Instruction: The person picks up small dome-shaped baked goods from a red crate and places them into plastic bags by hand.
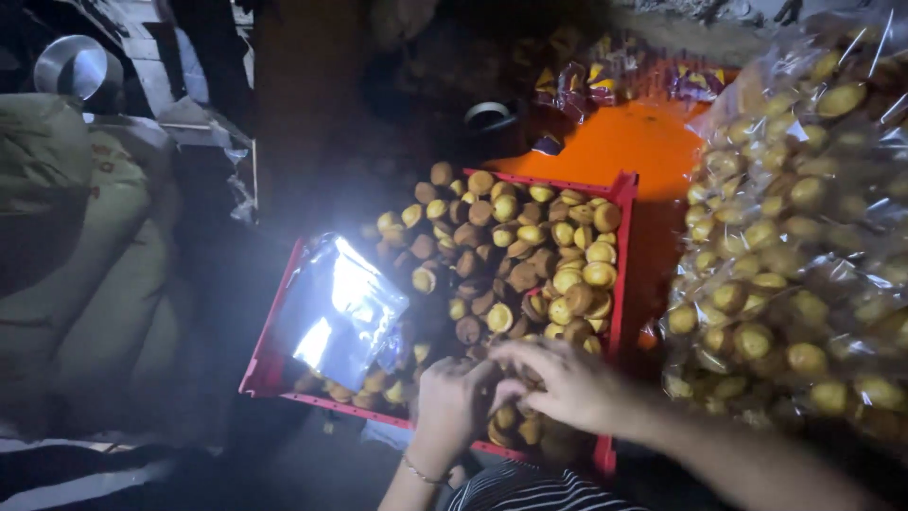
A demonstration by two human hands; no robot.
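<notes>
A red plastic crate (621, 248) holds a heap of small round golden cakes (530, 246). Both my hands meet at the crate's near edge. My left hand (452, 402), with a thin bracelet on the wrist, is curled over some cakes. My right hand (558, 378) reaches in from the right, fingers bent over the same spot, touching the left. A few cakes (511, 426) show beneath them; whether they sit inside a bag there is unclear. A shiny clear plastic bag (336, 308) lies on the crate's left side.
Large clear bags packed with the same cakes (794, 237) are stacked at right. An orange surface (643, 142) lies beyond the crate, with small wrapped packets (605, 80). Filled sacks (76, 246) stand at left, and a metal pot (76, 66) at top left.
</notes>
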